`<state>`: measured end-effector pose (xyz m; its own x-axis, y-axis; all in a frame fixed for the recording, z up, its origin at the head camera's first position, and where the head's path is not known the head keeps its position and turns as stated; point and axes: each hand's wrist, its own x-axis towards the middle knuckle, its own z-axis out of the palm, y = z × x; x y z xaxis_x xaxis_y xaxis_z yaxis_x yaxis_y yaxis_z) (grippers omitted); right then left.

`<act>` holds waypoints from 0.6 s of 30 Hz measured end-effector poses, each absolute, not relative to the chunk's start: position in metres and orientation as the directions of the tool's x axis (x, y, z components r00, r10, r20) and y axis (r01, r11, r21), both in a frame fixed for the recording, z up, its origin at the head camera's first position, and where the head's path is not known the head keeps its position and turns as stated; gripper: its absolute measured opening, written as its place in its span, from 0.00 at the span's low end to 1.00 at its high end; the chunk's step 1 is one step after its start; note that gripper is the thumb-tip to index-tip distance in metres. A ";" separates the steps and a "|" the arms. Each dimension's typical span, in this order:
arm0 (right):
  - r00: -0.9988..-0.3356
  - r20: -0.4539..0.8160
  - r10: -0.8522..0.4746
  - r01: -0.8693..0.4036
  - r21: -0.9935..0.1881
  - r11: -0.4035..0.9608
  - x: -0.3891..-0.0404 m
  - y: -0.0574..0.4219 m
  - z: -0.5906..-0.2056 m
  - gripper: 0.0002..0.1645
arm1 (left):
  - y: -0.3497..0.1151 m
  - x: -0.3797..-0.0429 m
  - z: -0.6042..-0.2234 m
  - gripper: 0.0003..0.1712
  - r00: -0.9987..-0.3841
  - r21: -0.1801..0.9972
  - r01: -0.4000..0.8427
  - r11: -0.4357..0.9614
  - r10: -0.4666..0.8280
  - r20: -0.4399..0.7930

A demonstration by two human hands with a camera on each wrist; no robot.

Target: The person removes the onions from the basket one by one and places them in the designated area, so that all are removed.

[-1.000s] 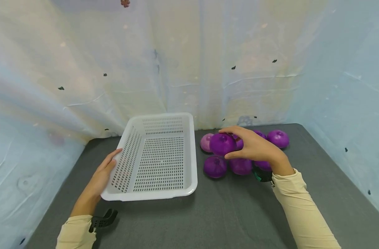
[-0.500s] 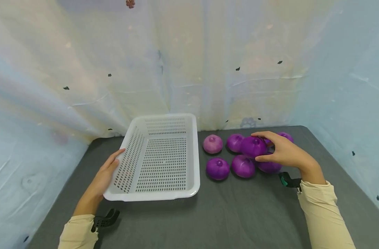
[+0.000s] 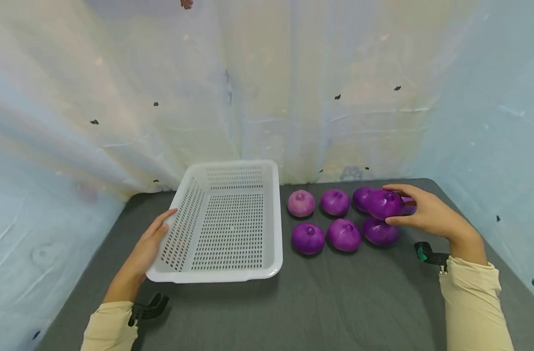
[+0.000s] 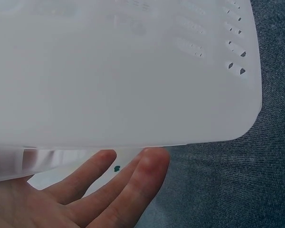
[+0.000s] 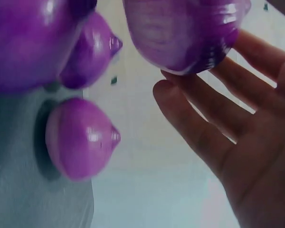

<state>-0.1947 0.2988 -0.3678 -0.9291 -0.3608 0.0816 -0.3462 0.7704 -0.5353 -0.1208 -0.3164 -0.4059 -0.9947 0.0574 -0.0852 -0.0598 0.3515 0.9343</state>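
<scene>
In the head view my right hand (image 3: 435, 217) holds a shiny purple onion (image 3: 384, 204) between thumb and fingers, above the other onions. The right wrist view shows that held onion (image 5: 187, 35) against the fingertips. Below it on the table is a purple onion (image 3: 380, 232), and a partly hidden onion (image 3: 409, 206) lies behind the fingers. My left hand (image 3: 146, 251) grips the left side of a white perforated plastic basket (image 3: 276, 234). Several of its fingers (image 4: 149, 173) show beside the basket's underside in the left wrist view; the thumb is hidden there.
Two rough rows of onions lie right of the basket, among them a paler pink-purple onion (image 3: 301, 203) and a dark purple onion (image 3: 308, 238). The dark grey table (image 3: 319, 302) ends at a pale hanging sheet (image 3: 258, 97) behind and at the sides.
My right hand has carried the held onion rightward across the group, uncovering onions behind it. My left hand keeps its grip on the basket; the head view has shifted slightly.
</scene>
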 end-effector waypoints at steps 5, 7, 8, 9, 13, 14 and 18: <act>-0.945 0.078 -0.318 -0.310 -0.519 0.797 -0.195 0.316 -0.371 0.49 | -0.316 -0.122 -0.404 0.31 -0.994 0.932 -0.067 0.357 0.053 -0.092; -0.946 0.075 -0.316 -0.308 -0.517 0.799 -0.195 0.323 -0.373 0.49 | -0.316 -0.122 -0.404 0.31 -0.994 0.932 -0.068 0.355 0.054 -0.093; -0.946 0.078 -0.315 -0.308 -0.518 0.798 -0.196 0.326 -0.374 0.48 | -0.316 -0.122 -0.404 0.31 -0.994 0.933 -0.067 0.353 0.054 -0.092; -0.946 0.075 -0.317 -0.309 -0.516 0.799 -0.196 0.328 -0.374 0.48 | -0.316 -0.121 -0.404 0.31 -0.994 0.934 -0.066 0.352 0.054 -0.091; -0.950 0.046 -0.308 -0.284 -0.531 0.798 -0.197 0.336 -0.376 0.49 | -0.316 -0.120 -0.404 0.30 -0.995 0.935 -0.065 0.349 0.049 -0.087; -0.952 0.037 -0.305 -0.277 -0.534 0.799 -0.197 0.337 -0.377 0.49 | -0.316 -0.120 -0.404 0.30 -0.995 0.935 -0.064 0.347 0.049 -0.087; -0.956 0.008 -0.293 -0.252 -0.535 0.806 -0.197 0.344 -0.381 0.50 | -0.316 -0.120 -0.404 0.30 -0.995 0.936 -0.065 0.346 0.050 -0.087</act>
